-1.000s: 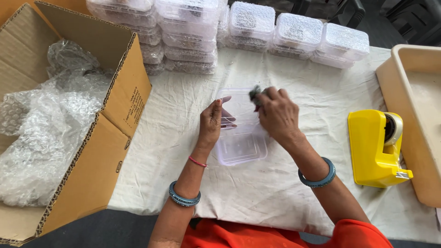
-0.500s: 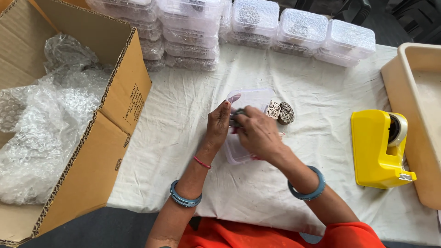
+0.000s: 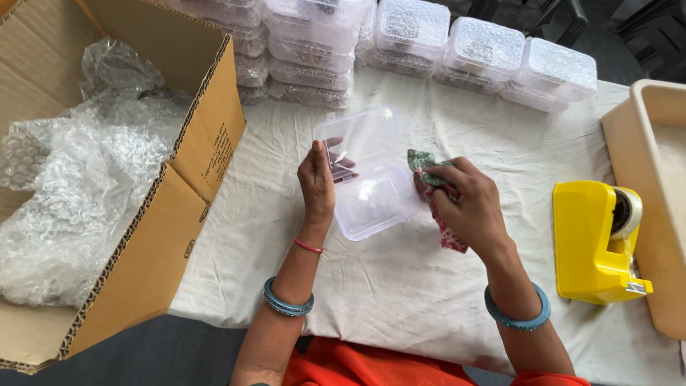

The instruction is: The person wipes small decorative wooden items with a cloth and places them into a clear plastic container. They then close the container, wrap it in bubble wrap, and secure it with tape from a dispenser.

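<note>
Cardboard box (image 3: 143, 236) cut off left; beige tray (image 3: 643, 143) cut off right.

cardboard box (image 3: 143, 214) left | open container (image 3: 368, 171) centre | tape dispenser (image 3: 597, 239) right

A clear plastic hinged container (image 3: 368, 175) is lying open at the centre of the frame, its lid tilting up toward the upper left and its empty base resting lower right. A folded red-and-green patterned cloth (image 3: 436, 196) is touching its right edge.
</note>
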